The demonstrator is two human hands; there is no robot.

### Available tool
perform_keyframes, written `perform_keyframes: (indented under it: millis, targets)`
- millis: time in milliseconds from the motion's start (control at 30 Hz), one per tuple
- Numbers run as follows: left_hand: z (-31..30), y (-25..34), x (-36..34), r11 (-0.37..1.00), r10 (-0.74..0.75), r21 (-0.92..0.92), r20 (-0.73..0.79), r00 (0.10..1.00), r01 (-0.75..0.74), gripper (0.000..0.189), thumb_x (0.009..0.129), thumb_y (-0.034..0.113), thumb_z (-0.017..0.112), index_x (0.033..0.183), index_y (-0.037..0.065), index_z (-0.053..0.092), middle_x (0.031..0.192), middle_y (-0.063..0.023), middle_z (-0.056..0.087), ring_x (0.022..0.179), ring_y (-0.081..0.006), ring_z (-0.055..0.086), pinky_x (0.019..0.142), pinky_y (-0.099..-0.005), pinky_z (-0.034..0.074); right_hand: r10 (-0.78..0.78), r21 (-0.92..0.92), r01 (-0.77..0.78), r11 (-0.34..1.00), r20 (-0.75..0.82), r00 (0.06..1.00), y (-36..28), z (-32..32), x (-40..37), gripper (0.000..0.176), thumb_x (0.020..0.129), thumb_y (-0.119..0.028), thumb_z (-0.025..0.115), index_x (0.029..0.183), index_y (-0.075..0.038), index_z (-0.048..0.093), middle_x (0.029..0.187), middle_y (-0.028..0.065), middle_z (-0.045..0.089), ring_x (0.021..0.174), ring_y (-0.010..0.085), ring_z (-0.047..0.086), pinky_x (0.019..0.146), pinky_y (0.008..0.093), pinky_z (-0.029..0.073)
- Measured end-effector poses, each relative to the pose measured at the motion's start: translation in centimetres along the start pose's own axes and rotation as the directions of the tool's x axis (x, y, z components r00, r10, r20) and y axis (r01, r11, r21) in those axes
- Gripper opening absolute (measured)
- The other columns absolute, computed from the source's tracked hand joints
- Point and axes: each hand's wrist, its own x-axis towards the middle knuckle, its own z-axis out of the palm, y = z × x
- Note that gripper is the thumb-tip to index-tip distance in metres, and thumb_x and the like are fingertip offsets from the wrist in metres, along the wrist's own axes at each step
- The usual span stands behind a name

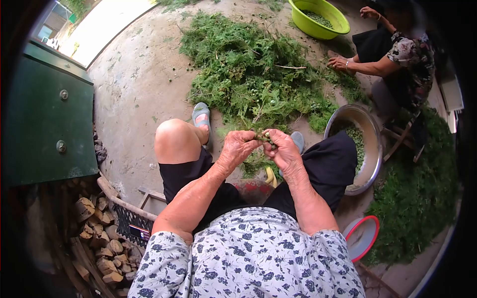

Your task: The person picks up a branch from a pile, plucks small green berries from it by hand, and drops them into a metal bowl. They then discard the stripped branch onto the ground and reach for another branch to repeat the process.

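My left hand (pixel 239 147) and my right hand (pixel 283 149) meet above my lap, both closed round a small green sprig (pixel 266 138) with round green berries. The left hand's fingers pinch the stem end, and the right hand's fingers press on the berries. Beyond my hands a large pile of green branches (pixel 253 64) lies on the concrete floor. To the right of my knee stands a metal basin (pixel 376 166) with green berries (pixel 356 141) inside.
A yellow-green tub (pixel 328 34) with berries is at the top. Another person (pixel 415 54) sits at the upper right. More greenery (pixel 412 203) and a red-rimmed container (pixel 362 238) lie right. Chopped wood (pixel 107 248) and a green cabinet (pixel 44 114) are left.
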Motion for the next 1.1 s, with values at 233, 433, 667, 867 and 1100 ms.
perform_keyframes:
  millis: [233,433,667,867,1100]
  targets:
    - [0.0,0.5,-0.2,0.859,0.392,0.389,-0.078,0.916,-0.334,0.011,0.068,0.017,0.068,0.068,0.008,0.062,0.055,-0.0093,0.049,0.057,-0.0269,0.051,0.059,-0.0382,0.037,-0.115,0.077,0.121,0.990,-0.084,0.990,-1.3,0.8,-0.1,0.015,0.086,-0.017,0.059,0.092,-0.004,0.058,0.080,0.0027,0.058,0.070,0.0108,0.054,0.052,0.0228,0.040]
    - [0.9,0.7,-0.8,0.737,0.488,0.522,0.030,0.872,-0.430,0.014,0.060,0.017,0.071,0.067,0.011,0.060,0.056,-0.0026,0.046,0.059,-0.0216,0.051,0.065,-0.0362,0.038,-0.183,-0.150,0.167,0.975,-0.104,0.978,-1.4,1.0,0.3,0.021,0.081,-0.023,0.067,0.078,-0.003,0.059,0.071,0.0024,0.058,0.058,0.0082,0.051,0.049,0.0206,0.038]
    - [1.4,0.3,-1.3,0.690,0.473,0.526,0.192,0.860,-0.497,0.027,0.061,0.027,0.074,0.082,0.012,0.065,0.065,-0.0072,0.045,0.064,-0.0243,0.049,0.067,-0.0360,0.038,-0.266,-0.300,0.213,0.930,-0.151,0.952,-1.3,1.8,0.3,0.019,0.082,-0.016,0.064,0.069,-0.003,0.058,0.054,-0.0005,0.053,0.044,0.0055,0.043,0.041,0.0192,0.032]
    - [0.7,1.1,-1.1,0.965,0.249,-0.088,0.012,0.968,-0.247,0.032,0.070,0.030,0.073,0.087,0.003,0.066,0.093,-0.0194,0.058,0.092,-0.0297,0.055,0.083,-0.0388,0.041,-0.282,-0.402,0.192,0.895,-0.176,0.943,-1.7,1.8,-0.3,0.020,0.081,-0.016,0.064,0.068,-0.003,0.057,0.052,-0.0012,0.050,0.040,0.0049,0.040,0.036,0.0205,0.029]
    - [-0.3,-0.7,0.7,0.934,-0.196,-0.321,-0.091,0.976,0.157,0.032,0.078,0.023,0.068,0.098,-0.001,0.062,0.094,-0.0089,0.062,0.090,-0.0145,0.057,0.079,-0.0277,0.044,-0.309,-0.654,0.135,0.745,-0.158,0.938,0.0,2.1,0.0,0.026,0.078,-0.020,0.067,0.065,0.000,0.056,0.053,-0.0011,0.051,0.047,0.0057,0.045,0.043,0.0228,0.035]
